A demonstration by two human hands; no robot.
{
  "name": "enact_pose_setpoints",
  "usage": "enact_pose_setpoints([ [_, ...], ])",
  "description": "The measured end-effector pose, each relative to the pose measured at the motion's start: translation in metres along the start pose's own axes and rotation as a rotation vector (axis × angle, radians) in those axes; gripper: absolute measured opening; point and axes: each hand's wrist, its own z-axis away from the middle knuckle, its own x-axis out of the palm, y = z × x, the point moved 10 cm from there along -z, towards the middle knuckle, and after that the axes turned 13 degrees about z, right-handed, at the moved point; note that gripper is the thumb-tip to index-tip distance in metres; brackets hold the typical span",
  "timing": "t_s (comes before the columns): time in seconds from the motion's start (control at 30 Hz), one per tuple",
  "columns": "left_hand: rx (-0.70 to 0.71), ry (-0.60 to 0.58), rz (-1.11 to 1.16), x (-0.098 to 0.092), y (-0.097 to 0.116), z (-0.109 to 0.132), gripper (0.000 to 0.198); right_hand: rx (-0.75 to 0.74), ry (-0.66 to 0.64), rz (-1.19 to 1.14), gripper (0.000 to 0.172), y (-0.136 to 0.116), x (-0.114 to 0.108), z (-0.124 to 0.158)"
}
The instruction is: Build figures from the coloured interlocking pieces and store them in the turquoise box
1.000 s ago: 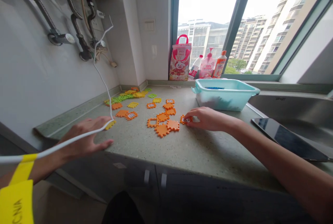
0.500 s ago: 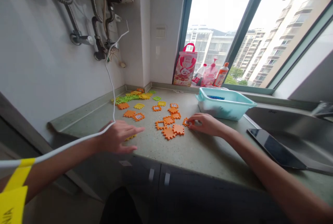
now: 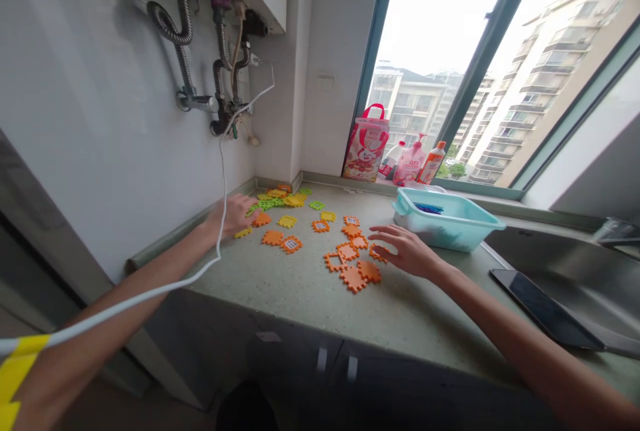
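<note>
My left hand [image 3: 234, 215] reaches over the left edge of a pile of green interlocking tiles [image 3: 273, 203], fingers stretched and their tips close to the pile. Whether they touch a tile I cannot tell. A yellow tile [image 3: 243, 233] lies just under that hand. My right hand [image 3: 406, 252] hovers with fingers apart over an orange tile with a printed face [image 3: 376, 253], which it partly hides. Left of it lies a cluster of orange notched tiles [image 3: 353, 279], some overlapping, with an orange square frame [image 3: 334, 263] among them.
A turquoise basin [image 3: 450, 221] holding something blue stands beside the sink [image 3: 560, 264]. A phone [image 3: 543, 307] lies at the sink's edge. A white cable [image 3: 223, 197] hangs across my left forearm. Bottles [image 3: 411, 164] and a pink bag [image 3: 367, 149] stand by the window.
My left hand has moved from the counter's front edge back to the green pile. My right hand's fingers have spread off the printed orange tile. The view has shifted slightly.
</note>
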Motion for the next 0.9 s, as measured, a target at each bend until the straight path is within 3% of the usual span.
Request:
enact_pose_setpoints([
  [0.13,-0.063,0.045,0.053,0.005,-0.027,-0.043,0.046,-0.115,-0.042,0.062,0.030,-0.052,0.009,-0.044],
  [0.27,-0.038,0.019,0.108,0.016,-0.045,-0.041,0.037,-0.109,-0.094,0.113,0.037,-0.080,0.031,-0.104],
  [0.4,0.025,-0.039,0.138,0.023,-0.050,-0.027,0.039,0.004,-0.110,0.140,0.045,-0.070,0.055,-0.189],
  [0.5,-0.021,-0.004,0.146,0.022,-0.059,-0.027,0.040,0.111,-0.139,0.129,0.048,-0.051,0.080,-0.255],
  [0.6,-0.011,0.016,0.168,0.022,-0.063,-0.032,0.048,0.161,-0.175,0.114,0.048,-0.041,0.108,-0.303],
  [0.77,0.039,-0.031,0.161,0.028,-0.058,-0.036,0.044,0.136,-0.210,0.087,0.043,-0.048,0.151,-0.335],
  [0.83,0.019,-0.084,0.135,0.033,-0.058,-0.037,0.035,0.115,-0.220,0.075,0.045,-0.054,0.163,-0.342],
  [0.9,0.014,-0.162,0.112,0.040,-0.058,-0.036,0.039,0.081,-0.242,0.061,0.049,-0.059,0.172,-0.349],
])
